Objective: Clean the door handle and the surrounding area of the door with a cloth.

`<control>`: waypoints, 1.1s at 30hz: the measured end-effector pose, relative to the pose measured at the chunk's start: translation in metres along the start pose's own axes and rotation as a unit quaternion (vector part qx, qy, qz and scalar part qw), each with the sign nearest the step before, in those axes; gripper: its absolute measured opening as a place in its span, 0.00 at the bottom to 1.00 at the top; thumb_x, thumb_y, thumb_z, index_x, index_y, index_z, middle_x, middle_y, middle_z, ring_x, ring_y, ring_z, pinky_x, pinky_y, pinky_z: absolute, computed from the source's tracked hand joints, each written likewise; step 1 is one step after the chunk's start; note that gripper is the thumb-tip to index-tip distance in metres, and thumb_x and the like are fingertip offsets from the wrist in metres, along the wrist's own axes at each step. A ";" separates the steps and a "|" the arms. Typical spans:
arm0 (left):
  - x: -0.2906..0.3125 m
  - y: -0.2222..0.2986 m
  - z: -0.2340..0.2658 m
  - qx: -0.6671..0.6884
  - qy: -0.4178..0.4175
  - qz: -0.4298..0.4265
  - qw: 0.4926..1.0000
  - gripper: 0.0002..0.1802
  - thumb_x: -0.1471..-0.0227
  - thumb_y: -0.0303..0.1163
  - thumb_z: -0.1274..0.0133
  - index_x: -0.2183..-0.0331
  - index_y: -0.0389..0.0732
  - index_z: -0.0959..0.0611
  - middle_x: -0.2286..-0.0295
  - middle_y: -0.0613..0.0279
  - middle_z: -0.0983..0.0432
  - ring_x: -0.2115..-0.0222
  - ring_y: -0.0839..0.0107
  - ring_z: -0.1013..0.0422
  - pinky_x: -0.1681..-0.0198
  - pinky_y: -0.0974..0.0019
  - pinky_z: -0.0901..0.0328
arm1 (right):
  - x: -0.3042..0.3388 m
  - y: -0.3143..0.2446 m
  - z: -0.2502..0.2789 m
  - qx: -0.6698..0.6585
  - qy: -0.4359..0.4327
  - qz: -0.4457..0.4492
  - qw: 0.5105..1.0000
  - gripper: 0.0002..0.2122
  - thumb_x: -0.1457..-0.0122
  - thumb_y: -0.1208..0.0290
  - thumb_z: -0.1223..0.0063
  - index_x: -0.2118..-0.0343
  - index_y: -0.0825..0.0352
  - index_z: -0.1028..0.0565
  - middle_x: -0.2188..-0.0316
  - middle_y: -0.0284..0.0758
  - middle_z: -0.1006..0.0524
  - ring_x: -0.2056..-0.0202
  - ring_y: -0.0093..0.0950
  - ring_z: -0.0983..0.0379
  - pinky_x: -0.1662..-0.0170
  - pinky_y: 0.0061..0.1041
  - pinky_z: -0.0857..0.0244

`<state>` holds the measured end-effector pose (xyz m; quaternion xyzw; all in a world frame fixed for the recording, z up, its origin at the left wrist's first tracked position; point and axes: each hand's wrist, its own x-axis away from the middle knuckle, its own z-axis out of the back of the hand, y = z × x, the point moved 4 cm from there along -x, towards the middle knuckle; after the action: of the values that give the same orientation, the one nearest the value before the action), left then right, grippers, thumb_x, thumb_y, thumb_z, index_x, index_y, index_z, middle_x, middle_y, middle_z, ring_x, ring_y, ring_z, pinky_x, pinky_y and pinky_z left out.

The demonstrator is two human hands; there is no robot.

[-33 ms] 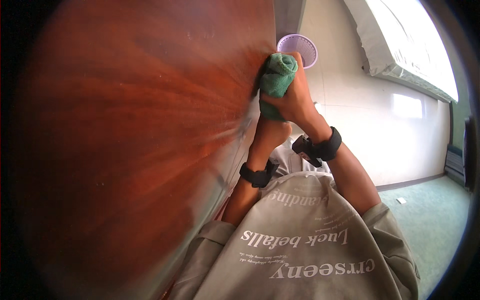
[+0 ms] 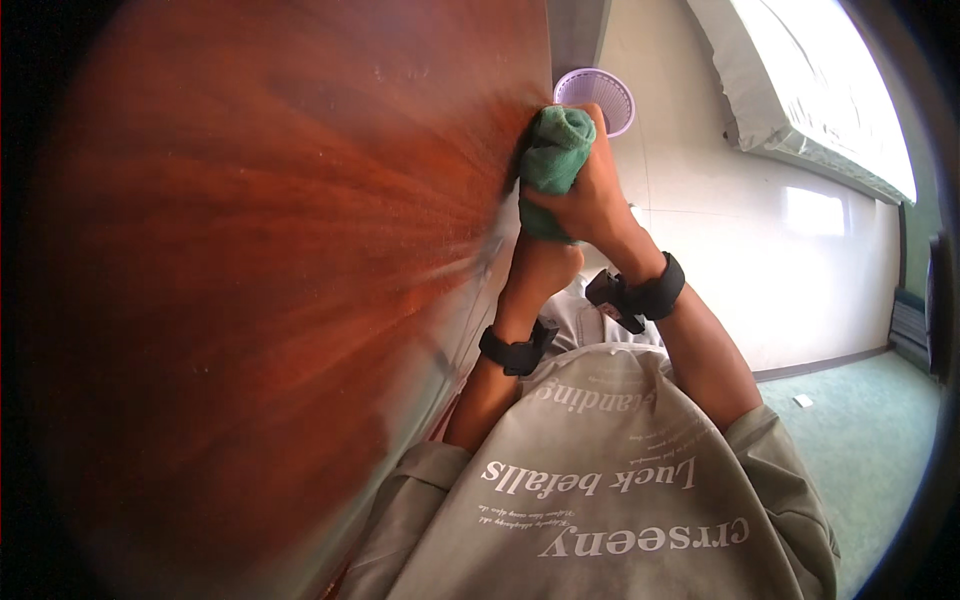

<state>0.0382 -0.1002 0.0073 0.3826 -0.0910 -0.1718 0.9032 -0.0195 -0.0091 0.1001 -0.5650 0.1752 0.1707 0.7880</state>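
"Reddish-brown wood (image 2: 250,250) is filling most of the left side. What else is taking much space?"

"Below the hands, the grey-green shirt (image 2: 600,430) of the person is spreading wide, with pale printing on it. On the right a whitish wall (image 2: 700,250) is shining, and at its foot a green floor (image 2: 850,430) is showing."

"And the two hands?"

"They are meeting close beside the edge of the wood. The right hand (image 2: 598,200) is gripping a rolled green cloth (image 2: 555,165) from its right side, and the left hand (image 2: 540,265) is staying lower, touching the bottom end of the same cloth."

"Is anything lying near?"

"Yes, a purple basket (image 2: 600,85) is standing just beyond the right hand. Black straps are circling both wrists, the right one (image 2: 665,290) and the left one (image 2: 515,350)."

"How are the fingers placed?"

"The right thumb is lying across the cloth and pressing it toward the palm; the other right fingers are mostly hiding behind. The left fingers are hiding too, so nobody can tell whether they are closing or only supporting."

"What could go wrong, then?"

"Possibly the roll is opening, if that thumb is relaxing. Also the knuckles could be knocking the wood, because the hands are working so near its edge. A careless swing forward could be pushing the basket over."
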 end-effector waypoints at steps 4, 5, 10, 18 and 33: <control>-0.006 0.022 0.017 -0.031 0.031 0.061 0.997 0.20 0.62 0.18 0.58 0.60 0.31 0.30 0.63 0.35 0.32 0.58 0.42 0.36 0.57 0.53 0.40 | -0.007 0.035 0.010 -0.064 0.001 -0.074 0.995 0.25 0.67 0.75 0.37 0.60 0.67 0.31 0.60 0.42 0.32 0.59 0.38 0.35 0.54 0.32 0.39; -0.007 0.024 0.019 -0.051 -0.011 0.117 0.992 0.15 0.62 0.19 0.57 0.66 0.32 0.28 0.68 0.35 0.29 0.63 0.41 0.34 0.62 0.52 0.37 | -0.011 0.045 0.014 -0.162 -0.046 -0.188 0.968 0.23 0.64 0.75 0.37 0.60 0.67 0.31 0.61 0.40 0.31 0.60 0.34 0.34 0.55 0.30 0.38; -0.011 0.022 0.019 0.033 0.028 0.085 0.995 0.05 0.61 0.21 0.54 0.75 0.33 0.29 0.79 0.43 0.31 0.74 0.45 0.33 0.71 0.53 0.39 | 0.004 0.052 0.012 -0.239 -0.034 -0.177 0.954 0.21 0.61 0.73 0.38 0.61 0.68 0.31 0.62 0.36 0.30 0.60 0.29 0.32 0.56 0.27 0.38; -0.011 0.016 0.014 0.037 0.006 0.116 0.993 0.06 0.60 0.23 0.51 0.75 0.35 0.30 0.82 0.55 0.33 0.78 0.59 0.34 0.71 0.60 0.40 | -0.008 0.028 0.016 -0.084 -0.016 -0.005 0.996 0.22 0.69 0.75 0.37 0.64 0.65 0.30 0.63 0.41 0.33 0.59 0.40 0.39 0.55 0.32 0.41; -0.009 0.030 0.022 0.098 0.053 0.077 0.991 0.06 0.63 0.23 0.53 0.82 0.34 0.34 0.85 0.51 0.37 0.81 0.51 0.40 0.74 0.59 0.43 | -0.009 0.020 0.038 -0.267 -0.104 -0.144 0.947 0.20 0.60 0.73 0.37 0.62 0.68 0.31 0.67 0.34 0.26 0.64 0.27 0.30 0.57 0.25 0.37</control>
<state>0.0305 -0.0925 0.0439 0.4696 -0.0887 -0.0710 0.8755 -0.0341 0.0323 0.0987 -0.7531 -0.0429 0.1533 0.6383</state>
